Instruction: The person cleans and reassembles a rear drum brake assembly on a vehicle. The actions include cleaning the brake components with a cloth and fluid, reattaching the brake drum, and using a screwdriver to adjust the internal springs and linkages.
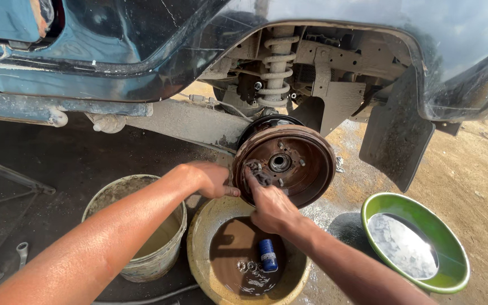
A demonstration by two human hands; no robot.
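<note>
A rusty brown brake drum (pixel 300 152) with wheel studs and a central hub sits under the wheel arch of a dark blue car. My right hand (pixel 269 206) presses a small dark, wet object, maybe a brush or rag, against the drum's left face. My left hand (pixel 210 179) rests on the drum's left rim, fingers curled against it. Directly below the drum stands a tan basin (pixel 201 226) of dirty brown water with a blue can (pixel 267 254) lying in it.
A dirty white bucket (pixel 168 248) stands at the left of the basin. At the right sits a green bowl (pixel 458 260) holding clear water. A coil spring (pixel 278 65) and mud flap (pixel 396 133) hang in the arch. The ground is wet dirt.
</note>
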